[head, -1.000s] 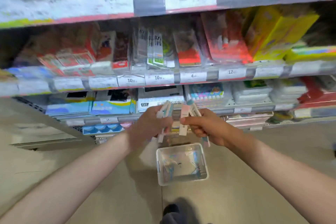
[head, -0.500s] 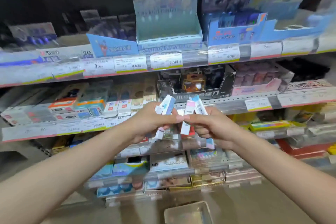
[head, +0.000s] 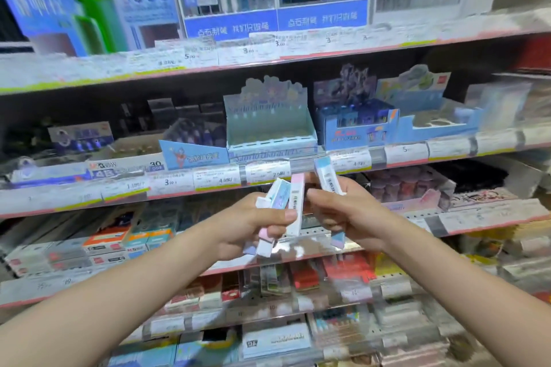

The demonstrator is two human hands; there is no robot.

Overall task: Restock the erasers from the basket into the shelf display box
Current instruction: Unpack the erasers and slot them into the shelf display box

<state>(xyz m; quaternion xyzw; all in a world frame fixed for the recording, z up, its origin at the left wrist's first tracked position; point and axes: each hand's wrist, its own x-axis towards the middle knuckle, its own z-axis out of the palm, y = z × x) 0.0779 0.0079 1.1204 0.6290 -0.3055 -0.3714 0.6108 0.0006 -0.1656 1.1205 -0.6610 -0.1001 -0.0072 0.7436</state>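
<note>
My left hand (head: 247,225) grips a bunch of long pastel erasers (head: 293,207) in pink, blue and white sleeves, fanned upward. My right hand (head: 347,216) holds another eraser (head: 328,177) with a blue top, its lower end sticking out below the palm. Both hands are close together in front of the middle shelf. Just above and behind them stands the pale teal display box (head: 269,128) with a scalloped back card; its tray looks empty from here. The basket is out of view.
Neighbouring display boxes flank the teal one: a blue angled box (head: 192,155) to the left and a dark blue box (head: 356,128) to the right. Price labels (head: 214,180) line the shelf edge. Shelves above and below are packed with stationery.
The view has tilted up from the floor and basket to the shelves. Both hands have risen with the erasers toward the teal display box, and the basket has dropped out of sight.
</note>
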